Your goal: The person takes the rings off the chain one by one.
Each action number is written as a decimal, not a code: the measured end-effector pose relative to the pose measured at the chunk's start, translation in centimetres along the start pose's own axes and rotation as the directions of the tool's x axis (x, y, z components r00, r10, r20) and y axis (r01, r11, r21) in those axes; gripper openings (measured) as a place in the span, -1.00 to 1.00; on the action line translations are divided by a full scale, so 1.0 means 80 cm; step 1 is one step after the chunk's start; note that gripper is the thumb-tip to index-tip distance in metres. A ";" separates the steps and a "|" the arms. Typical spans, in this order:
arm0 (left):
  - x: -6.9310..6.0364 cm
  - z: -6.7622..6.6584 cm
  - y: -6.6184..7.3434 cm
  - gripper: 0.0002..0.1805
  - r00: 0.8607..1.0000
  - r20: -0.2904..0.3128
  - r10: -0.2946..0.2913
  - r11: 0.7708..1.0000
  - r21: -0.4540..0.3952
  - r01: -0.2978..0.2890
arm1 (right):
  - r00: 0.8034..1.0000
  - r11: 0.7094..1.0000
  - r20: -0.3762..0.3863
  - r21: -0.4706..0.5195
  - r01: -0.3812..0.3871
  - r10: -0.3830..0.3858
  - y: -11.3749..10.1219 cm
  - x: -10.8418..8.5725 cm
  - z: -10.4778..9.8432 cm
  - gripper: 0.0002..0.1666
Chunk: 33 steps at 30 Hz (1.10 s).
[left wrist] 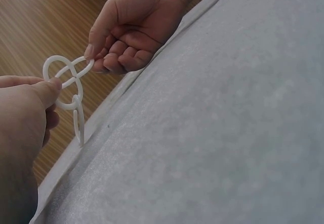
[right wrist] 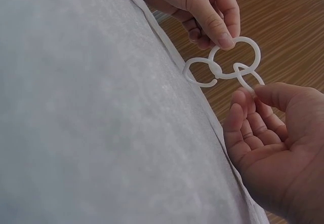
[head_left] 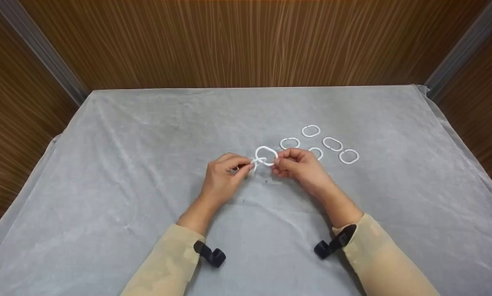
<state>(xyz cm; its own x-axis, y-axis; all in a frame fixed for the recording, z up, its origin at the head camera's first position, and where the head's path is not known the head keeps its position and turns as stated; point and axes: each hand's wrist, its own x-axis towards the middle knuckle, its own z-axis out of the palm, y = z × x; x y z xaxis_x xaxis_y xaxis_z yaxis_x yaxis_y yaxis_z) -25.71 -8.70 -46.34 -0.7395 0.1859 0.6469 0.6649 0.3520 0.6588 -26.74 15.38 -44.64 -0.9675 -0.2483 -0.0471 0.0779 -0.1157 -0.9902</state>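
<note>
My left hand [head_left: 225, 174] pinches a white oval link [right wrist: 258, 57] between thumb and fingertips. Opposite it, my right hand [head_left: 303, 168] pinches another white link [head_left: 266, 147] by its edge. In the wrist views the two held links cross through each other. A third link [left wrist: 77, 127] with a gap in its side hangs from the left hand's link. All three are held above the grey cloth. In the head view the left fingers hide part of the linked pieces.
Several loose white links lie on the grey cloth [head_left: 147, 185] beyond the right hand, among them one at the back [head_left: 311, 126] and one at the far right [head_left: 358, 155]. The nearest loose link [head_left: 322, 153] is partly hidden by that hand. A wood-grain panel [head_left: 246, 45] stands behind the table.
</note>
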 end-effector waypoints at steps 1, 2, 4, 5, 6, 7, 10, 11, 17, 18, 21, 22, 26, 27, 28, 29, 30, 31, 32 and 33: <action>0.000 0.000 0.000 -0.93 1.000 -0.001 0.002 1.000 -0.001 -0.002 | 1.000 1.000 0.000 0.000 0.000 0.000 0.000 0.000 0.000 -0.88; 0.000 0.000 0.000 -0.93 1.000 -0.002 0.004 1.000 -0.002 -0.004 | 1.000 1.000 0.000 0.001 0.000 0.000 0.000 0.000 0.000 -0.89; 0.000 0.001 -0.001 -0.93 1.000 -0.004 0.006 1.000 -0.003 -0.006 | 1.000 1.000 0.000 0.001 0.000 0.000 0.000 0.000 -0.001 -0.90; 0.000 0.001 -0.001 -0.93 1.000 -0.005 0.007 1.000 -0.004 -0.007 | 1.000 1.000 -0.001 0.000 0.000 0.000 0.000 0.000 -0.001 -0.90; 0.000 0.001 -0.001 -0.94 1.000 -0.005 0.007 1.000 -0.003 -0.007 | 1.000 1.000 -0.001 -0.001 0.000 0.000 0.000 0.000 -0.001 -0.90; 0.000 0.001 -0.001 -0.94 1.000 -0.005 0.006 1.000 -0.003 -0.006 | 1.000 1.000 -0.002 -0.001 0.000 0.000 0.000 0.001 -0.001 -0.89; 0.000 0.001 0.000 -0.95 1.000 -0.004 0.001 1.000 -0.001 -0.001 | 1.000 1.000 -0.005 -0.001 -0.003 0.003 0.001 0.001 -0.001 -0.87; 0.000 0.001 0.001 -0.95 1.000 -0.003 -0.002 1.000 0.001 0.002 | 1.000 1.000 -0.006 0.000 -0.004 0.004 0.001 0.001 -0.001 -0.87; 0.000 0.001 0.000 -0.94 1.000 0.000 -0.009 1.000 0.000 0.009 | 1.000 1.000 -0.008 -0.004 -0.009 0.009 0.000 0.001 -0.001 -0.88; 0.000 0.001 0.000 -0.93 1.000 -0.001 -0.006 1.000 0.000 0.006 | 1.000 1.000 -0.008 -0.004 -0.009 0.009 0.000 0.001 -0.001 -0.87; 0.001 0.001 0.000 -0.93 1.000 -0.004 -0.002 1.000 0.000 0.002 | 1.000 1.000 -0.006 0.000 -0.007 0.007 0.001 0.001 -0.001 -0.86; 0.001 0.001 0.000 -0.93 1.000 -0.006 -0.001 1.000 0.000 0.001 | 1.000 1.000 -0.006 0.003 -0.007 0.007 0.001 0.001 -0.001 -0.86; 0.001 0.001 0.000 -0.93 1.000 -0.006 -0.003 1.000 -0.002 0.003 | 1.000 1.000 -0.009 0.007 -0.009 0.009 0.002 0.001 -0.002 -0.85; 0.001 0.001 0.000 -0.93 1.000 -0.006 -0.003 1.000 -0.003 0.003 | 1.000 1.000 -0.011 0.007 -0.010 0.010 0.002 0.001 -0.002 -0.86; 0.001 0.001 0.000 -0.93 1.000 -0.006 -0.004 1.000 -0.004 0.004 | 1.000 1.000 -0.012 0.007 -0.010 0.010 0.002 0.002 -0.002 -0.87; 0.000 0.001 0.000 -0.93 1.000 -0.006 -0.004 1.000 -0.003 0.004 | 1.000 1.000 -0.013 0.005 -0.008 0.008 0.002 0.002 -0.002 -0.87; 0.000 0.001 0.000 -0.93 1.000 -0.008 -0.004 1.000 -0.004 0.004 | 1.000 1.000 -0.014 0.003 -0.007 0.007 0.002 0.002 -0.002 -0.88; 0.000 0.001 0.000 -0.94 1.000 -0.008 -0.005 1.000 -0.003 0.005 | 1.000 1.000 -0.015 0.003 -0.005 0.006 0.003 0.002 -0.003 -0.88; 0.000 0.001 0.000 -0.94 1.000 -0.008 -0.007 1.000 -0.002 0.007 | 1.000 1.000 -0.017 0.002 -0.004 0.004 0.003 0.002 -0.003 -0.89; 0.000 0.002 0.001 -0.94 1.000 -0.007 -0.009 1.000 -0.001 0.009 | 1.000 1.000 -0.018 0.002 -0.003 0.003 0.003 0.001 -0.003 -0.88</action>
<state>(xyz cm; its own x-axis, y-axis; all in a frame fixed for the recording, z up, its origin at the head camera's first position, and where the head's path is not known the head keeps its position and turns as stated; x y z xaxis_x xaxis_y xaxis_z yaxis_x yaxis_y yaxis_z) -25.67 -8.57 -46.39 -0.7448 0.1759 0.6436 0.6581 0.3526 0.6652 -26.89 15.58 -44.92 -0.9715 -0.2314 -0.0523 0.0811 -0.1165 -0.9899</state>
